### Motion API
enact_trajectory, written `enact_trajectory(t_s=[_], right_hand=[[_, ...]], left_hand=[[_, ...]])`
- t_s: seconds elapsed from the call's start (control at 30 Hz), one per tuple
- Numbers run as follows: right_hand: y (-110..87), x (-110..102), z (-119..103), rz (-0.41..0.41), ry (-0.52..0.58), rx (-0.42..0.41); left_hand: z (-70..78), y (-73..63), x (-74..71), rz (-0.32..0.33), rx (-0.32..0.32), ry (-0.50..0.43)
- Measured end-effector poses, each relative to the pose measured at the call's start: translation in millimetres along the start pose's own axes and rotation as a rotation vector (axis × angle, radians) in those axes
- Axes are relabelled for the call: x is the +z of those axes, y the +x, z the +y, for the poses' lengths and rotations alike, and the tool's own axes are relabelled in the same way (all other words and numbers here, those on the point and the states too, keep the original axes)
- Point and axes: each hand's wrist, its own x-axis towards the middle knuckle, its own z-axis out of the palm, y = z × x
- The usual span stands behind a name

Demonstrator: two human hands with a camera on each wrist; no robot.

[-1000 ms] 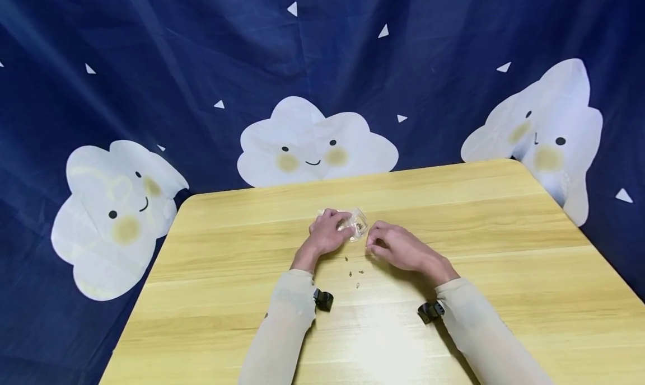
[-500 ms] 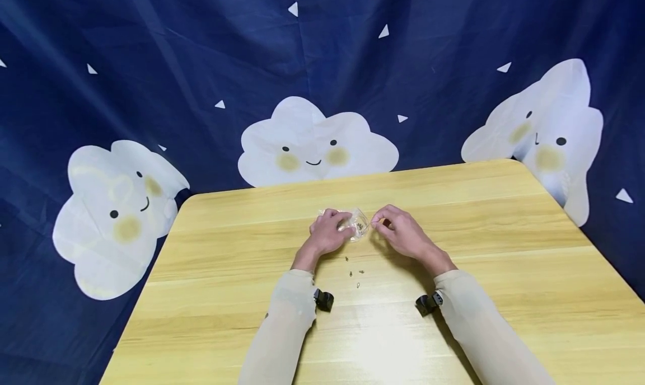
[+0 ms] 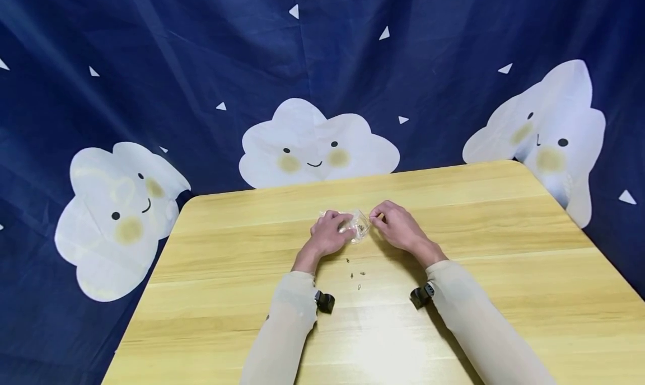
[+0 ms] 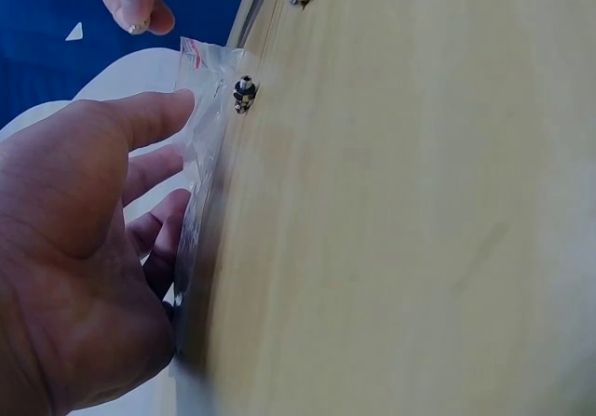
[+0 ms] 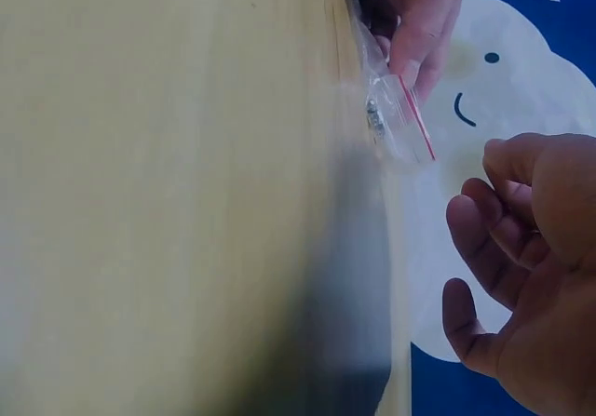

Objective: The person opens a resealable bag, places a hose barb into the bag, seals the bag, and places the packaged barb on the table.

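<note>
A clear zip bag (image 3: 360, 226) with a red seal line lies on the table, several small dark metal pieces inside it. My left hand (image 3: 330, 234) rests on the bag, thumb and fingertips pressing it with a gap between them. Beside the bag's mouth, my right hand (image 3: 398, 225) has thumb and forefinger together. A small shiny metal piece (image 4: 138, 27) shows at those fingertips in the left wrist view; its exact kind is too small to tell. Loose on the wood nearer me lie several similar metal pieces (image 3: 363, 273), one of them (image 4: 244, 93) close to the bag.
The wood-grain table (image 3: 227, 295) has rounded far corners and ends at a dark blue curtain (image 3: 201, 49) printed with white clouds. A black strap-on camera (image 3: 325, 302) sits at my left wrist, another black camera (image 3: 421, 296) at my right.
My right hand has lifted from low beside the bag and moved slightly away from me, to the bag's mouth. The left hand and the loose pieces stay where they were.
</note>
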Motion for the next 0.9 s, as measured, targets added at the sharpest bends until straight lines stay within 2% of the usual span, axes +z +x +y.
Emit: enact_trajectory(t_s=[0.17, 0.37, 0.63, 0.9], right_hand=[[5.7, 6, 1, -0.025, 0.008, 0.018], [8.5, 10, -1, -0.056, -0.037, 0.008], [9.6, 11, -2, -0.071, -0.091, 0.000], [11.2, 13, -3, -0.080, -0.092, 0.005]], left_hand=[[1.1, -0.1, 1.3, 0.005, -0.001, -0.002], [1.3, 0.3, 1.5, 0.009, -0.002, -0.004], [1.3, -0.4, -0.3, 0.007, -0.005, -0.021], [2.0, -1.0, 0.0, 0.006, -0.007, -0.018]])
